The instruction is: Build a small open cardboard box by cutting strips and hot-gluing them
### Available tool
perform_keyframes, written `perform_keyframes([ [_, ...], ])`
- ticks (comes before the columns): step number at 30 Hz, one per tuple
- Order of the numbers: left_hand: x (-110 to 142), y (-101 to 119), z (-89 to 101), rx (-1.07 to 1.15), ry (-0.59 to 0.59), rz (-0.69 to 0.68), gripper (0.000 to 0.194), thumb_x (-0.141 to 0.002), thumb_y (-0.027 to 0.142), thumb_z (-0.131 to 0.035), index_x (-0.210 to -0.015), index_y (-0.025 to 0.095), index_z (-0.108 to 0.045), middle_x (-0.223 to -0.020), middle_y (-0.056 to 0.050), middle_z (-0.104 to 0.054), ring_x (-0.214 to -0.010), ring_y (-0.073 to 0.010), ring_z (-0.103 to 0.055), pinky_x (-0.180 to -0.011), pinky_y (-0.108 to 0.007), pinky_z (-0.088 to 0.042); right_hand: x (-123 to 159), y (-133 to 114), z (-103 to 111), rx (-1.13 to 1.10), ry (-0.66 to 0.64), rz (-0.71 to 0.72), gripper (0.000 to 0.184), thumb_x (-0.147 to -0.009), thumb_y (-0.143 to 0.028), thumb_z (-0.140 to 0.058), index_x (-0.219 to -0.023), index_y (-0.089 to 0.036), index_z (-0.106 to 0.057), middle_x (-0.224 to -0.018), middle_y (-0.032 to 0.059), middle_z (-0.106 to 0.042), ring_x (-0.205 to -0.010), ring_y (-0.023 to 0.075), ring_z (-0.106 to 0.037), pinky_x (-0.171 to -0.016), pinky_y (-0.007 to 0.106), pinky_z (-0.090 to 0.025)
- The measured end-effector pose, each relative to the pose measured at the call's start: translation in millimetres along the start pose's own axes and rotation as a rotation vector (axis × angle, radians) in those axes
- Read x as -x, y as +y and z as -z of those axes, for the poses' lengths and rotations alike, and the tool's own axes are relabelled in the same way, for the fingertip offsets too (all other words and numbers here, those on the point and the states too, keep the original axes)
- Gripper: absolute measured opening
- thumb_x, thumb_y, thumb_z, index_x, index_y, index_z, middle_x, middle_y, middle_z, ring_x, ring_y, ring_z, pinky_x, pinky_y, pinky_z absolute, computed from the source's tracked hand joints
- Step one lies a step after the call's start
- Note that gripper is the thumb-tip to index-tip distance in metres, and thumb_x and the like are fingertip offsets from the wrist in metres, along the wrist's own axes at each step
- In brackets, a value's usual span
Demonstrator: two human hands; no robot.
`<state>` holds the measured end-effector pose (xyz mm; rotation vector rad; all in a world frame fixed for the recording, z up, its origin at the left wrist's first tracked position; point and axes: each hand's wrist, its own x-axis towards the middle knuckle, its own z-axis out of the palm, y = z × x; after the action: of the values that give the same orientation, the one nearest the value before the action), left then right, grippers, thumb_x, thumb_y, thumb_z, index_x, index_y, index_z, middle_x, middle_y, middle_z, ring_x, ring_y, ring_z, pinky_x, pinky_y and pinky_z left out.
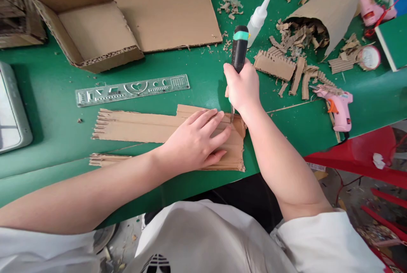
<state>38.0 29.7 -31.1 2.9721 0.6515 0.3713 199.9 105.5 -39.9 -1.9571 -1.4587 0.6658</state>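
My right hand [243, 86] grips a black and teal utility knife [239, 50], held upright with its blade down on a piece of cardboard [136, 125]. The blade touches the cardboard near its right end, beside a cut line. Pressed flat on the same cardboard, my left hand [197, 141] has its fingers spread, their tips close to the blade. The cardboard's left end is ragged, with torn corrugation. Part of the sheet is hidden under my left hand and forearm. Just beyond it lies a clear plastic stencil ruler [132, 90].
An open cardboard box [95, 31] and a large cardboard sheet [171, 6] lie at the back. A white glue bottle [258, 20], cardboard scraps [302, 37], a curved cardboard piece [333, 10] and a pink glue gun [338, 107] are on the right. A red chair [365, 154] stands beside the green table [203, 69].
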Motion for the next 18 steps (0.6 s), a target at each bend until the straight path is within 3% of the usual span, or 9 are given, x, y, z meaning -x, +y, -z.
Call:
perform_keyframes([
  [5,0,0,0.4,0.007,-0.01,-0.009,0.043,-0.09,0.038,-0.048,-0.12,0.01,-0.057,-0.124,-0.023,-0.057,-0.117,-0.0352,-0.054,-0.098,-0.051,-0.047,2,-2,2,0.16,0.05,0.063,0.029,-0.094,-0.039,-0.03,-0.094,-0.019,-0.05,-0.08,0.0044,-0.059,-0.081,0.022,-0.066,-0.073,0.039,-0.052],
  [12,0,0,0.3,-0.02,-0.01,-0.016,0.043,-0.09,0.039,-0.046,-0.12,0.01,-0.057,-0.124,-0.02,-0.058,-0.116,-0.0352,-0.054,-0.098,-0.049,-0.047,-1,1,4,0.162,0.111,0.122,0.036,-0.095,-0.042,-0.026,-0.098,-0.019,-0.052,-0.079,0.0039,-0.06,-0.081,0.0221,-0.068,-0.073,0.038,-0.051],
  [18,1,-1,0.0,-0.022,-0.013,-0.021,0.043,-0.09,0.04,-0.046,-0.121,0.011,-0.057,-0.126,-0.02,-0.057,-0.117,-0.0353,-0.053,-0.098,-0.049,-0.046,-18,10,1,0.261,0.124,0.193,0.058,-0.095,-0.048,-0.006,-0.11,-0.019,-0.053,-0.083,0.0068,-0.06,-0.09,0.0253,-0.068,-0.074,0.038,-0.049],
])
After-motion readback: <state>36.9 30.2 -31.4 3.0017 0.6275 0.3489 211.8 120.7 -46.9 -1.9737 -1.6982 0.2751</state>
